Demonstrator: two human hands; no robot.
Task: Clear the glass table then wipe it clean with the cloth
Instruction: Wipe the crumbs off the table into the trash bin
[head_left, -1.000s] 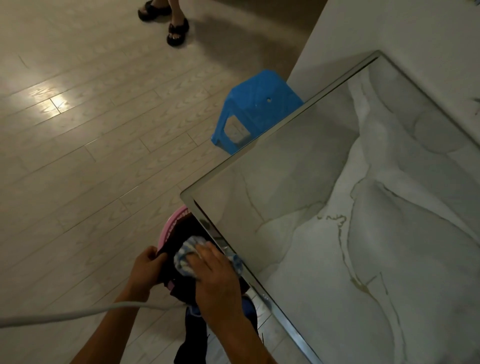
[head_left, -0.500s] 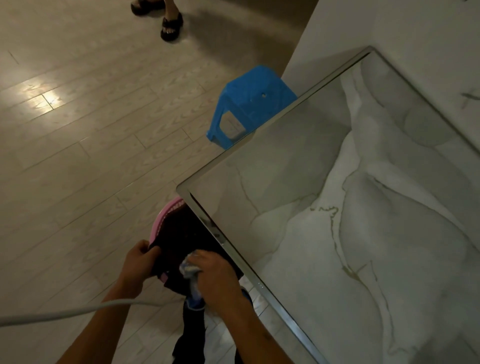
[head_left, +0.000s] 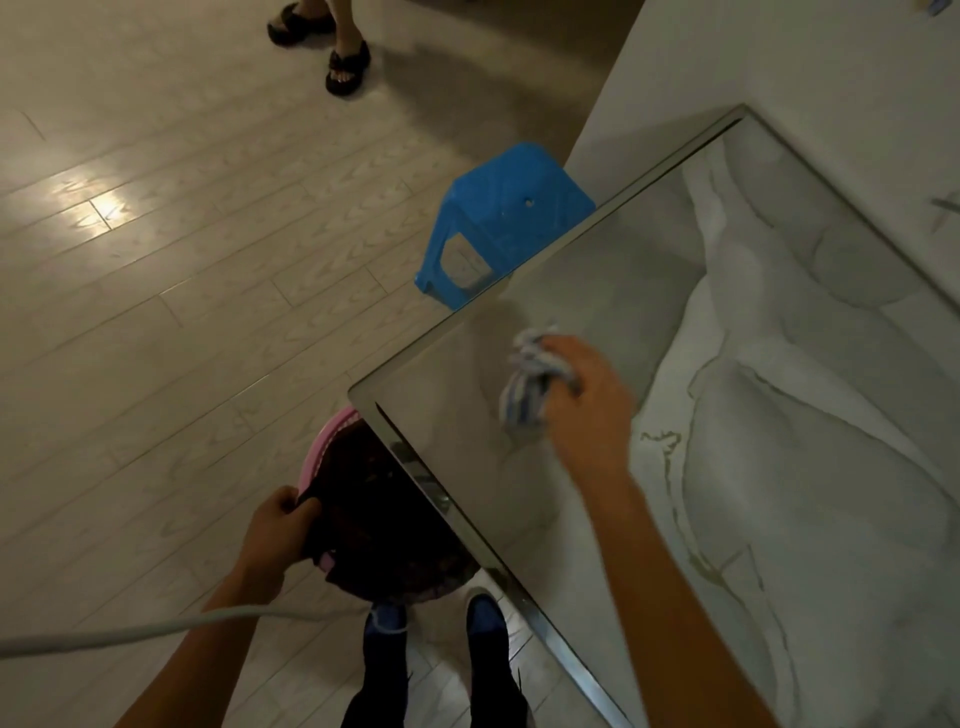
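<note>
At frame centre: right hand (head_left: 587, 400) grasps blue-and-white striped cloth (head_left: 530, 384) over bare glass table (head_left: 779, 467).
Lower left: left hand (head_left: 275, 535) clutches dark fabric (head_left: 384, 525).
Progress: clearing seems done, wiping not begun.

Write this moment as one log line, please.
right hand: holds cloth over glass table | left hand: grips dark cloth

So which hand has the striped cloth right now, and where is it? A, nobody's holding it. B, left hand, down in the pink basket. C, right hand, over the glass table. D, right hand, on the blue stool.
C: the right hand grips the striped cloth over the glass table, near its corner.
</note>
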